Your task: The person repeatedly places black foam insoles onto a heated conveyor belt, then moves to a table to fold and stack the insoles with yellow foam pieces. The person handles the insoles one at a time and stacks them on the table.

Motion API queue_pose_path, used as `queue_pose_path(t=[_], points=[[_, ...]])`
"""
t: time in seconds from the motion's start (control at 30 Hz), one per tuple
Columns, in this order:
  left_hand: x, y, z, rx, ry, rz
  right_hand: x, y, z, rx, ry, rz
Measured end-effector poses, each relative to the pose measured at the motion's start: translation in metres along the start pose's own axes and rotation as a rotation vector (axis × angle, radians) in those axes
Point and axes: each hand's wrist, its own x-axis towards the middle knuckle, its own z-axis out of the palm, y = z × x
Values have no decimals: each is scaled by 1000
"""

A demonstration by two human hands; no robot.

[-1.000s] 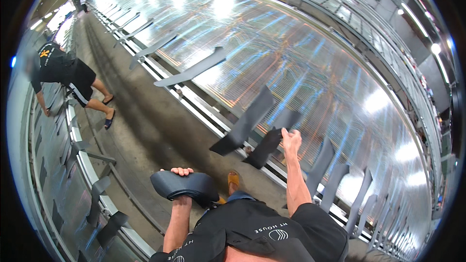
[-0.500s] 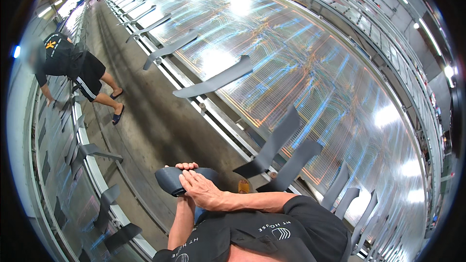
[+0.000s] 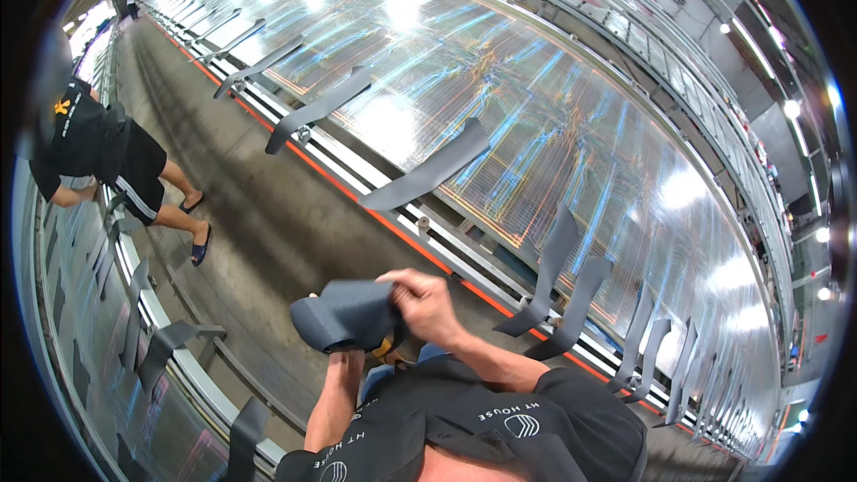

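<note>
At lower centre, our left hand [image 3: 346, 360] grips the dark grey bundle [image 3: 348, 317], apparently steadying it while our right hand [image 3: 425, 305] pinches its right edge.

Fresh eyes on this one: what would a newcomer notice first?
Probably the long shiny table, streaked with blue and orange, sweeping from upper left to right, with grey strips along its near edge. Then the dark bundle at lower centre, with the wearer's right hand gripping its upper right corner. A co-worker in black stands at the left.
</note>
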Motion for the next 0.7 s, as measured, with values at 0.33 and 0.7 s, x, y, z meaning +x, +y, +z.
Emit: queue_pose_path(t=[0.33, 0.7], points=[[63, 60, 29, -180, -134, 83, 127, 120, -168, 383, 703, 99], [132, 90, 40, -191, -112, 167, 168, 56, -12, -620, 114, -342]])
